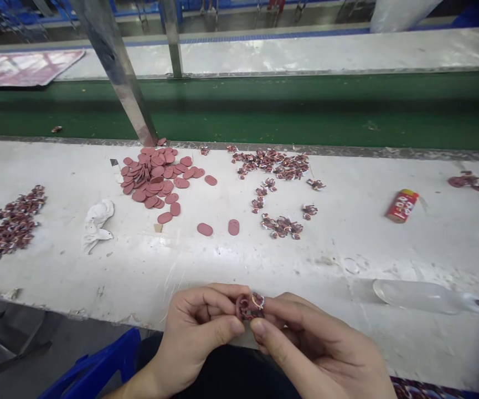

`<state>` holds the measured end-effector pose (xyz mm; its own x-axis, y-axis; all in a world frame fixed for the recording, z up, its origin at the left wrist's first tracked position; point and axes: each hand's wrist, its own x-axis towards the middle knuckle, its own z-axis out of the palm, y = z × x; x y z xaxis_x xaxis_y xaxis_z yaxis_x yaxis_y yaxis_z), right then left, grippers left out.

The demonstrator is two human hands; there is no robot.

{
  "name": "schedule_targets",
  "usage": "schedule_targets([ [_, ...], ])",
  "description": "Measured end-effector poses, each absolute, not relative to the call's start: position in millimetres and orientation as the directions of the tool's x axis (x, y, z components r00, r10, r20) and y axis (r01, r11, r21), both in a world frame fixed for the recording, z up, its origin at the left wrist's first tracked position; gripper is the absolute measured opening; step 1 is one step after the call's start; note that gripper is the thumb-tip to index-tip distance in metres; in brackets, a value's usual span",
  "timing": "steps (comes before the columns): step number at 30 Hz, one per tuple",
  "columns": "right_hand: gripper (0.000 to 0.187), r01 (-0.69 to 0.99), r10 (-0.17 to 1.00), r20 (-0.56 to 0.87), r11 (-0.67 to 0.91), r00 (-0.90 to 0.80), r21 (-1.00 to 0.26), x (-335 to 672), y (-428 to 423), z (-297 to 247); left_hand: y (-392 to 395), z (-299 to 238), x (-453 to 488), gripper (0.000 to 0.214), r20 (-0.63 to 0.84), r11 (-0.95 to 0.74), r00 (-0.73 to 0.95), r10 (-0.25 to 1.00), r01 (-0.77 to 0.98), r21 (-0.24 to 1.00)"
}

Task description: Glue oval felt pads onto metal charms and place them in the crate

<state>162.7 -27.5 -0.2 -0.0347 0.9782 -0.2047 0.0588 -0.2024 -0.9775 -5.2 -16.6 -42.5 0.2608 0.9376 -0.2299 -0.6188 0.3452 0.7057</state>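
Observation:
My left hand [200, 332] pinches a reddish-brown oval disc [240, 303], held on edge between thumb and forefinger. In the fingertips of my right hand [314, 346] is a small painted figurine piece [258, 302], brown with white and yellow details. The piece and the disc meet just above the table's front edge; my fingers partly cover both, so how they join is hard to see. Ahead lies a heap of similar oval discs [156, 174], with a single disc [233, 226] closer to me. Several more figurine pieces [283, 226] are grouped right of it.
On the white table [206, 260], a translucent bottle [426, 296] lies at right, near a red-and-yellow container [403, 206]. Leftward are a crumpled white cloth [97, 221] and another pile of figurine pieces [15, 224]. A metal post [118, 72] rises before the green belt [264, 108].

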Motion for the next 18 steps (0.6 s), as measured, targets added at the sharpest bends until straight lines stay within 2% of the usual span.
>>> schedule_targets([
  [5,0.022,0.050,0.985,-0.169,-0.167,-0.036,-0.985,161.0,-27.8,1.3,-18.7,-43.6,-5.6,0.014,-0.218,0.310,0.224,0.950,-0.576,0.756],
  [13,0.014,-0.028,0.971,-0.237,-0.237,-0.005,-0.971,159.2,-29.3,-2.1,-21.2,-43.7,0.9,0.011,-0.262,0.321,0.187,0.947,-0.615,0.721],
  [18,0.011,-0.091,0.975,-0.220,-0.216,0.041,-0.972,156.9,-31.9,-4.5,-22.2,-41.9,1.3,0.015,-0.232,0.295,0.182,0.956,-0.607,0.738],
])
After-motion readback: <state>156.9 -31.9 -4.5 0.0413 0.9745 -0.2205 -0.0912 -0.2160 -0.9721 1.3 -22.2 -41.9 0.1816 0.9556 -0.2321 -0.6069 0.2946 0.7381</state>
